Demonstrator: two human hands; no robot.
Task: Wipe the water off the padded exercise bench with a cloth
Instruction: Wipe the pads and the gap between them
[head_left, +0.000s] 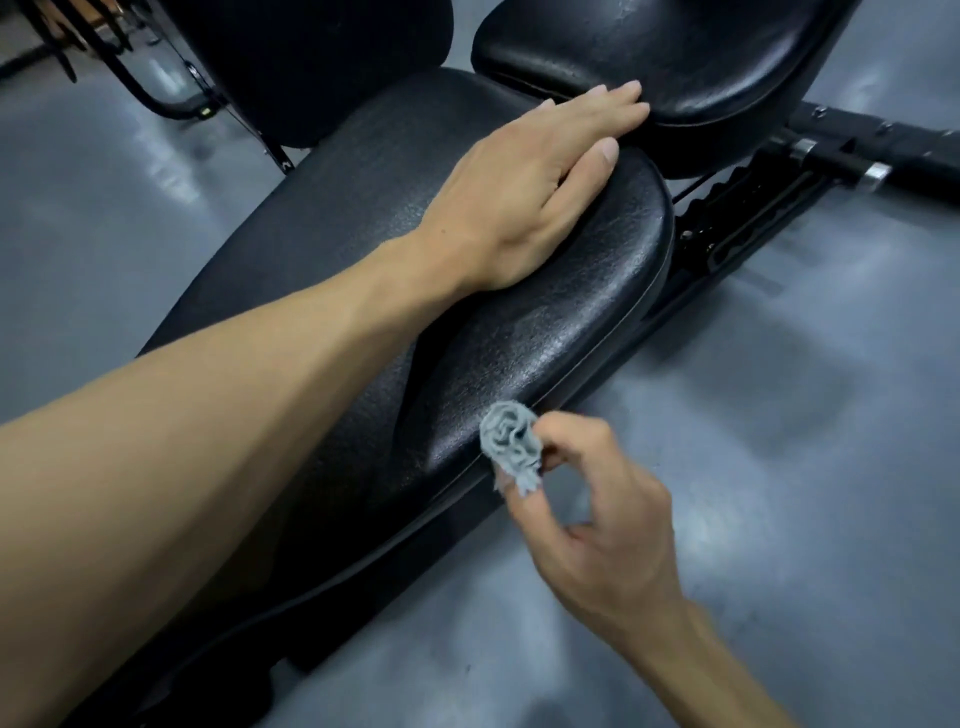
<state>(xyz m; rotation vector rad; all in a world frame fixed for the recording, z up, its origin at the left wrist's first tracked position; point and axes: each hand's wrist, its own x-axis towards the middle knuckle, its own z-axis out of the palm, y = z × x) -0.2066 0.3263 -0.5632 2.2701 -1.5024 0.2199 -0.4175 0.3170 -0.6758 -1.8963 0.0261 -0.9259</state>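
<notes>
Diagonally across the frame, from lower left to upper right, runs the long black padded vinyl exercise bench (545, 322), standing on a glossy grey floor (779, 415); a second black pad (649, 47) meets its far end at upper right. Flat on the bench near that end rests the left hand (524, 182), fingers straight. At lower centre, the right hand (597, 509) pinches a small crumpled grey cloth (511, 441) against the bench's near edge.

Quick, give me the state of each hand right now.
Left hand: open, fingers straight, resting flat on the bench pad.
Right hand: closed, pinching the bunched grey cloth at the pad's edge.
</notes>
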